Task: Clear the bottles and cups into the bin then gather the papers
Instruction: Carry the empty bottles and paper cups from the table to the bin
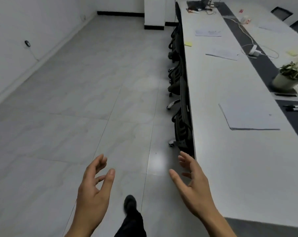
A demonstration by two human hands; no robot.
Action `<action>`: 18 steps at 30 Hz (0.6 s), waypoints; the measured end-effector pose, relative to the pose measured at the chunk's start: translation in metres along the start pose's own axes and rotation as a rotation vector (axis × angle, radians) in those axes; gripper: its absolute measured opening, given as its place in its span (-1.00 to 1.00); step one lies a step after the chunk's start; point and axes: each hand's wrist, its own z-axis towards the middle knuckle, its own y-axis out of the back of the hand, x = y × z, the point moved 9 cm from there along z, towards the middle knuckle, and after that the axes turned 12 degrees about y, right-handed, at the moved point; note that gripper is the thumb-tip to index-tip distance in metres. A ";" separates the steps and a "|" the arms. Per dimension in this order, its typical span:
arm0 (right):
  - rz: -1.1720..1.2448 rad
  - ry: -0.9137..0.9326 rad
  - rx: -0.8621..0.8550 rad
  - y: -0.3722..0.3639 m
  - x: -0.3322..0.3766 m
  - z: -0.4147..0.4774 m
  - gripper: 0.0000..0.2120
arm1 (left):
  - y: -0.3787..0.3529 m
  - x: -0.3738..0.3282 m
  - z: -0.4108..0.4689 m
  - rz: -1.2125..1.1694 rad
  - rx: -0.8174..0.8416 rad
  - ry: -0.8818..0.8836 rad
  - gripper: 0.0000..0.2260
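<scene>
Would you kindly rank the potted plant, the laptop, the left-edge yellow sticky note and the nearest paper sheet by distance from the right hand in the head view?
From the right hand:
1. Paper sheet, near end of the table.
2. Potted plant, right side.
3. Yellow sticky note, left edge.
4. Laptop, far end.

A long white table (230,151) with a dark grey strip (264,65) down its middle carried a large white paper sheet (249,115) nearest. A second white sheet (222,53) and a third white sheet (208,33) lay farther along, with a yellow sticky-note pad (188,43) by the left edge. A leafy plant in a white pot (286,80) and two black markers (295,107) sat on the strip.
</scene>
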 end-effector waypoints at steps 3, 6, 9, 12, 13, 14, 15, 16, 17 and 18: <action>-0.019 0.001 0.063 -0.040 -0.015 0.082 -0.42 | -0.006 0.000 0.087 -0.032 -0.024 0.043 -0.51; -0.031 -0.011 0.082 -0.068 -0.021 0.169 -0.40 | -0.015 -0.022 0.179 -0.074 -0.018 0.063 -0.54; -0.020 -0.040 0.023 -0.069 -0.017 0.251 -0.41 | -0.036 -0.068 0.266 -0.056 0.037 0.035 -0.57; 0.002 -0.087 -0.094 -0.055 -0.024 0.325 -0.41 | -0.071 -0.126 0.352 0.029 0.122 -0.036 -0.61; 0.009 -0.107 -0.128 -0.050 -0.029 0.346 -0.41 | -0.085 -0.144 0.377 0.056 0.156 -0.061 -0.61; 0.014 -0.122 -0.165 -0.045 -0.035 0.366 -0.42 | -0.100 -0.160 0.401 0.074 0.188 -0.084 -0.61; 0.019 -0.137 -0.201 -0.041 -0.043 0.385 -0.43 | -0.114 -0.174 0.425 0.086 0.213 -0.099 -0.61; 0.024 -0.157 -0.234 -0.038 -0.053 0.405 -0.43 | -0.130 -0.185 0.450 0.097 0.237 -0.107 -0.61; 0.032 -0.180 -0.263 -0.036 -0.065 0.425 -0.43 | -0.147 -0.194 0.475 0.109 0.260 -0.110 -0.61; 0.043 -0.204 -0.290 -0.035 -0.078 0.447 -0.43 | -0.166 -0.201 0.500 0.122 0.280 -0.113 -0.61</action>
